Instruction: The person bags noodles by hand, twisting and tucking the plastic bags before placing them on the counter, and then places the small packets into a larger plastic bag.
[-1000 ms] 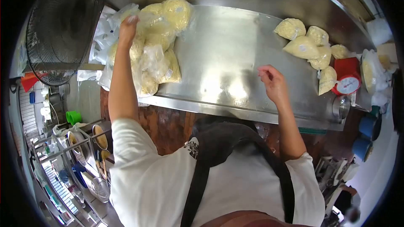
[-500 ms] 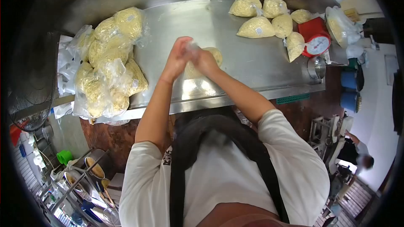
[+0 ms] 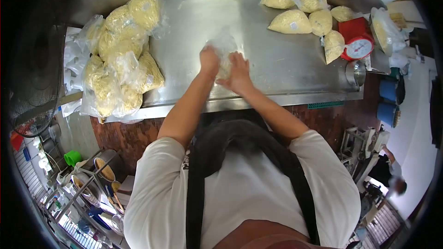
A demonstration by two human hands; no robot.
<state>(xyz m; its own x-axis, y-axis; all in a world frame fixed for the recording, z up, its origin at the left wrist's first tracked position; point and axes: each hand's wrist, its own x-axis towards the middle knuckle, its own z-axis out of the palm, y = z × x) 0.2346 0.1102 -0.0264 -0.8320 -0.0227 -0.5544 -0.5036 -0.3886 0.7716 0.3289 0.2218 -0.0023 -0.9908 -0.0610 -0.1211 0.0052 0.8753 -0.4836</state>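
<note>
My left hand (image 3: pixel 210 61) is closed like a fist over the steel tabletop, at the edge of a clear plastic bag (image 3: pixel 224 45) whose blurred film spreads just beyond it. My right hand (image 3: pixel 237 74) lies beside it with fingers stretched and spread, palm down against the bag's near part. Little of the bag's contents shows between the hands. To the left is a heap of clear bags of pale yellow, noodle-like strands (image 3: pixel 146 11). Several similar knotted bags (image 3: pixel 290 21) lie at the far right.
A red dial scale (image 3: pixel 359 47) stands at the right end of the steel table (image 3: pixel 184 27), near a round metal bowl (image 3: pixel 355 73). On the left is a fan (image 3: pixel 34 106). Another person (image 3: pixel 390 168) is at the far right, beside machinery.
My hands were together at the bag's gathered top. They have since separated; the right fingers have opened and spread, and both hands are lower over the bag. The view has shifted slightly.
</note>
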